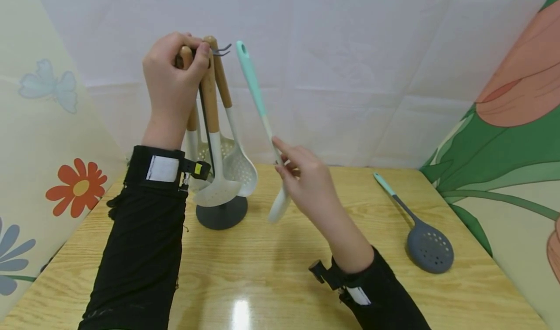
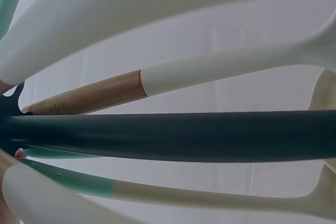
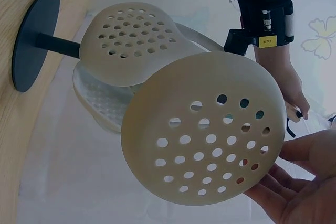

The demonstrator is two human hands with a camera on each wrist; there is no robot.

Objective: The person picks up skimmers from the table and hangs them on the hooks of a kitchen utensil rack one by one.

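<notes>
My left hand [image 1: 190, 53] is raised and grips the top of a utensil rack [image 1: 209, 126], its fingers curled over the hook head and the wooden handle ends. Several white perforated spoons [image 1: 238, 167] with wooden handles hang from the rack. My right hand [image 1: 283, 162] pinches the lower shaft of a mint-handled white skimmer [image 1: 255, 89], held tilted just right of the rack. In the right wrist view the skimmer's round perforated head [image 3: 202, 129] fills the middle, with my right hand [image 3: 302, 192] below it. The left wrist view shows only the dark pole [image 2: 184, 135] and handles up close.
The rack's round dark base [image 1: 221, 213] stands on the wooden table [image 1: 271, 281] at the back left. A grey skimmer [image 1: 428, 245] with a mint handle lies flat at the right. Fabric walls close in the back and both sides.
</notes>
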